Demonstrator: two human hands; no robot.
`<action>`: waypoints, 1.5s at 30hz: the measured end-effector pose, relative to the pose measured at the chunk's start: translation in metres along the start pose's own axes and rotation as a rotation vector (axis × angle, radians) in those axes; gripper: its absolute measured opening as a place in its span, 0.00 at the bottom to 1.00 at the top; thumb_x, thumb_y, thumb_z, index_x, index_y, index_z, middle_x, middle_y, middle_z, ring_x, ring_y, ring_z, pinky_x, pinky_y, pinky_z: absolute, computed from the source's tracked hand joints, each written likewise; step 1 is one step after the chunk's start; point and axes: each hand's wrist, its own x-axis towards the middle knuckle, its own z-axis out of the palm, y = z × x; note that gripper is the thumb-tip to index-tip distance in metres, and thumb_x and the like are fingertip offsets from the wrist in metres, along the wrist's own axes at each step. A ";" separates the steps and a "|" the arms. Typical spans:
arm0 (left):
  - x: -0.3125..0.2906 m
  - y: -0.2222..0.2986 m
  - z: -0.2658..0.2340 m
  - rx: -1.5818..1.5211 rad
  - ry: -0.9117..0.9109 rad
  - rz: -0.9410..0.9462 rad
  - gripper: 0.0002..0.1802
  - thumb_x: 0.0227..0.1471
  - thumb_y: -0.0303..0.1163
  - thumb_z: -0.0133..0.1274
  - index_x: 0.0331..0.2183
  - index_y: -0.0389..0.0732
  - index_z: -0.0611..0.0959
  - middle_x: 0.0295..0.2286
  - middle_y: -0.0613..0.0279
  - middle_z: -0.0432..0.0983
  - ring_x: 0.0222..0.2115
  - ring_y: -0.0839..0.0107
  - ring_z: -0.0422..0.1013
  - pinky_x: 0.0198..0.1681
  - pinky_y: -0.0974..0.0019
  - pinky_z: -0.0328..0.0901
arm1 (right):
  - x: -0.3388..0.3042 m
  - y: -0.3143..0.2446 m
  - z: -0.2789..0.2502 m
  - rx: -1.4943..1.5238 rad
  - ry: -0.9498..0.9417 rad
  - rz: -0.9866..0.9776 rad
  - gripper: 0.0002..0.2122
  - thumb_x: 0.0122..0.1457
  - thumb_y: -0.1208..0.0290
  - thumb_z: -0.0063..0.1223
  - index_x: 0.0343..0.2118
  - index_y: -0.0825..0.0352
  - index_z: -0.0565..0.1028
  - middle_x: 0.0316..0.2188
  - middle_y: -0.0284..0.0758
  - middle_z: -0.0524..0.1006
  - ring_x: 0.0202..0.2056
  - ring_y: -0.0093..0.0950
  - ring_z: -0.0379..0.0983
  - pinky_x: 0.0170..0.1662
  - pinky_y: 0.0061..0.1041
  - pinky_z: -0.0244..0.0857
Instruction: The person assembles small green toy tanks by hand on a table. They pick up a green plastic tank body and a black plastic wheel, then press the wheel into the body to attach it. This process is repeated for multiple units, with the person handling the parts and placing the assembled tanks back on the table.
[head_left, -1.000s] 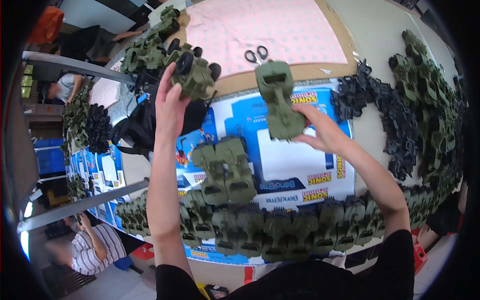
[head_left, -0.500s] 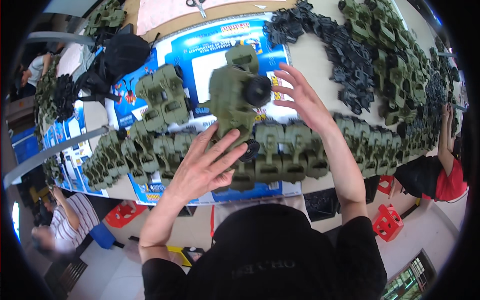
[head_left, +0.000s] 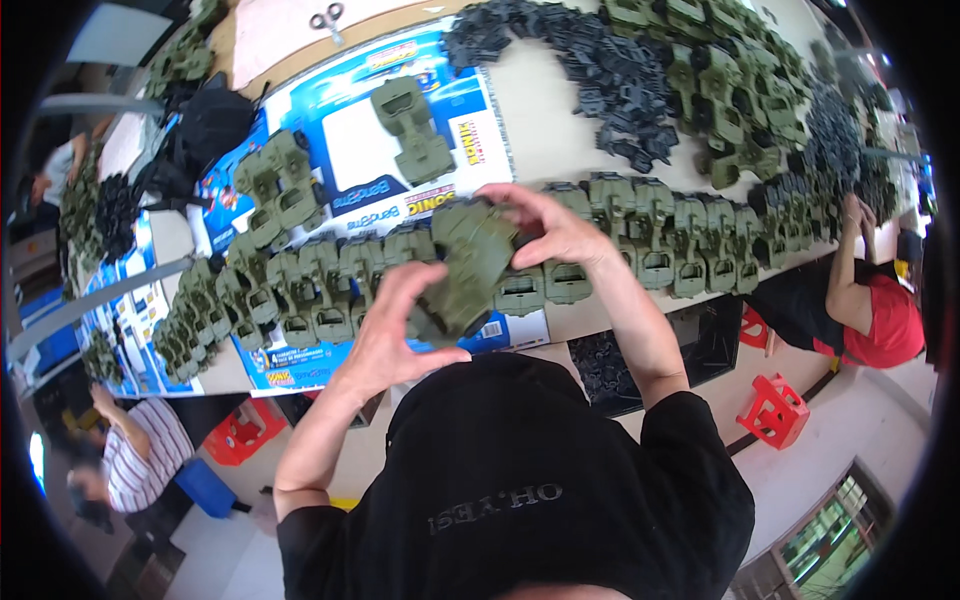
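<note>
Right by the near edge of the table (head_left: 550, 125), the left hand (head_left: 384, 342) and right hand (head_left: 562, 232) are clamped on opposite sides of a green vehicle body (head_left: 472, 262), held over the tightly packed row of green bodies (head_left: 655, 240). A slipping grip could drop it, I'd say, and knock neighbours off that edge.

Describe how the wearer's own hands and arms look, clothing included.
Both the left hand and the right hand are bare, with no gloves in view. The forearms are uncovered, and no watch or bracelet shows on them. The sleeves are short, black and plain, belonging to a black top with faint dark lettering across it.
</note>
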 end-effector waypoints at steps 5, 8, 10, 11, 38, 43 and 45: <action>0.032 0.008 0.038 -0.356 0.174 -0.208 0.67 0.22 0.40 0.74 0.60 0.38 0.51 0.49 0.50 0.65 0.51 0.60 0.63 0.54 0.60 0.59 | -0.018 0.015 0.031 0.044 0.067 0.022 0.41 0.40 0.76 0.67 0.58 0.65 0.56 0.55 0.35 0.59 0.50 0.26 0.64 0.49 0.25 0.63; 0.038 0.000 0.050 -0.429 0.137 -0.273 0.60 0.27 0.31 0.71 0.59 0.38 0.53 0.45 0.53 0.70 0.46 0.68 0.68 0.51 0.65 0.61 | -0.025 0.024 0.017 -0.071 0.113 -0.028 0.36 0.43 0.76 0.65 0.57 0.65 0.59 0.54 0.36 0.61 0.46 0.25 0.67 0.44 0.22 0.66; 0.030 -0.003 0.057 -0.513 0.202 -0.326 0.57 0.29 0.28 0.69 0.59 0.38 0.53 0.45 0.54 0.70 0.46 0.68 0.68 0.51 0.65 0.61 | -0.022 0.005 -0.018 -0.204 0.082 0.002 0.32 0.46 0.76 0.62 0.56 0.64 0.61 0.50 0.35 0.67 0.42 0.24 0.69 0.41 0.22 0.67; 0.025 0.001 0.060 -0.620 0.262 -0.337 0.56 0.30 0.27 0.68 0.59 0.37 0.53 0.45 0.54 0.70 0.46 0.68 0.68 0.51 0.65 0.61 | -0.015 -0.012 -0.040 -0.393 0.276 0.151 0.25 0.51 0.74 0.58 0.53 0.64 0.66 0.40 0.33 0.75 0.37 0.23 0.72 0.39 0.23 0.67; -0.060 -0.003 0.043 -0.651 0.170 -0.394 0.48 0.38 0.39 0.66 0.55 0.39 0.56 0.45 0.60 0.68 0.46 0.73 0.64 0.50 0.70 0.59 | 0.061 0.005 -0.180 -1.802 0.884 0.083 0.27 0.35 0.78 0.63 0.42 0.63 0.64 0.38 0.40 0.70 0.45 0.40 0.65 0.48 0.37 0.57; -0.067 0.001 0.036 -0.604 0.102 -0.348 0.48 0.38 0.38 0.66 0.55 0.38 0.56 0.45 0.60 0.68 0.46 0.74 0.65 0.50 0.70 0.58 | 0.062 0.028 -0.182 -1.525 0.869 -0.093 0.24 0.39 0.78 0.60 0.42 0.65 0.66 0.36 0.39 0.72 0.36 0.37 0.70 0.39 0.32 0.61; -0.069 0.001 0.032 -0.586 0.115 -0.315 0.48 0.37 0.39 0.66 0.55 0.38 0.57 0.44 0.59 0.69 0.45 0.73 0.65 0.50 0.70 0.59 | 0.066 0.028 -0.194 -1.313 0.890 -0.014 0.21 0.42 0.76 0.57 0.43 0.64 0.68 0.35 0.37 0.72 0.34 0.31 0.71 0.35 0.30 0.62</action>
